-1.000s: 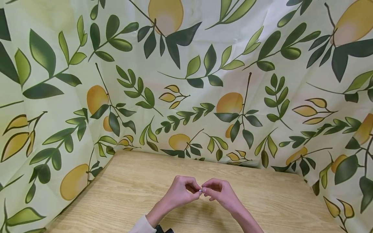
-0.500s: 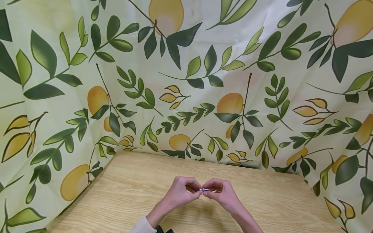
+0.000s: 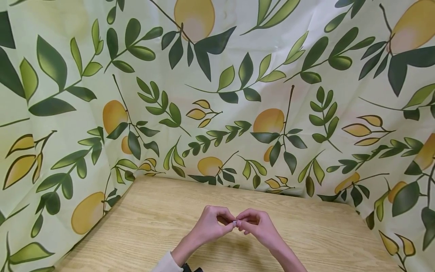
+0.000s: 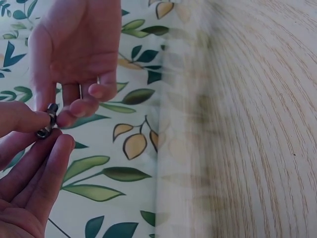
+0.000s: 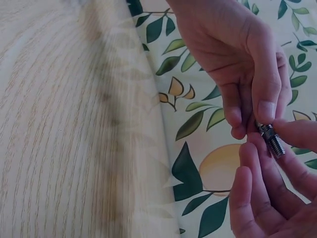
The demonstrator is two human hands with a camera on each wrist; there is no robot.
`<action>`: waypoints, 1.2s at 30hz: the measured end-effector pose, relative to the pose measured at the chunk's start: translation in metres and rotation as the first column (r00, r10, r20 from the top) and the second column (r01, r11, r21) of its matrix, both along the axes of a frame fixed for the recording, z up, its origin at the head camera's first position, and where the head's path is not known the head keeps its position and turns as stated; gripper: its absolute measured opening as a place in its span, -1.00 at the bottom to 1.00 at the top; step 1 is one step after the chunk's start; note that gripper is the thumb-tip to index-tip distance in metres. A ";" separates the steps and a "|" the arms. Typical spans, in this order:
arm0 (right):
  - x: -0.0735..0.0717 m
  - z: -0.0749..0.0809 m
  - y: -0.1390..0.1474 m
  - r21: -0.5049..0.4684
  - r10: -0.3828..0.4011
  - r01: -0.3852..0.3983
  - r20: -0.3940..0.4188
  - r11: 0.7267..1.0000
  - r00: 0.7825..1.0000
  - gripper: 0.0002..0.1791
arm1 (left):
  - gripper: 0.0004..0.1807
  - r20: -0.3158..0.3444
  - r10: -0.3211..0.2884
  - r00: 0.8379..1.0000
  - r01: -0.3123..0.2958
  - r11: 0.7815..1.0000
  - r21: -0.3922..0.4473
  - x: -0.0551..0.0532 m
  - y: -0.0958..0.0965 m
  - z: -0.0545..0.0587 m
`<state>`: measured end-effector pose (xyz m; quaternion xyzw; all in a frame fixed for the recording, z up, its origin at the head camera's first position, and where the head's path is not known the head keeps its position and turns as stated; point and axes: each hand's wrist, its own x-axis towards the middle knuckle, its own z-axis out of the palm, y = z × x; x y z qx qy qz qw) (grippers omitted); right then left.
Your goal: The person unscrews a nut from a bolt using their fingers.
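Note:
Both hands meet above the wooden table, fingertip to fingertip, at a small shiny metal bolt [image 5: 273,143]. Threads show on the bolt's lower end in the right wrist view, with a wider ring, perhaps a nut, further up its shaft. My left hand [image 3: 209,225] pinches one end between thumb and fingers. At the other end, my right hand [image 3: 261,227] holds the bolt between thumb and index finger, its other fingers bent loosely below. In the head view the fingertips cover most of the bolt. The left wrist view shows its round end beside the left thumb.
Under the hands lies a light wood-grain table [image 3: 163,196]. A cloth [image 3: 231,109] printed with leaves and yellow fruit hangs behind it and along both sides. A black object [image 3: 190,268] shows near the left wrist at the bottom edge.
Half a second ago more of the bolt showed between the hands; now the right fingertips cover more of it. The right thumb and fingers have shifted slightly, while the left hand stays put.

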<state>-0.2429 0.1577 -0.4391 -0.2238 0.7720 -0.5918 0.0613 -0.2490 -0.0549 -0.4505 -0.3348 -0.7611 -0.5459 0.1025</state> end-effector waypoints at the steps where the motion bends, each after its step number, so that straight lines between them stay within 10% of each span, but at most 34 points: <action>1: 0.000 0.000 0.000 -0.005 -0.006 0.006 -0.010 1.000 1.000 -0.73 | -0.91 0.000 0.001 1.000 -0.001 1.000 -0.001 0.000 0.000 0.000; 22: -0.002 -0.001 0.001 0.020 -0.020 0.018 0.073 1.000 0.997 -0.66 | -0.89 0.006 0.018 1.000 -0.018 1.000 -0.012 0.000 0.001 0.000; 36: 0.001 0.000 -0.002 0.002 -0.083 0.083 -0.014 0.997 0.996 -0.70 | -0.90 0.001 0.024 1.000 -0.024 1.000 -0.003 0.001 0.001 0.001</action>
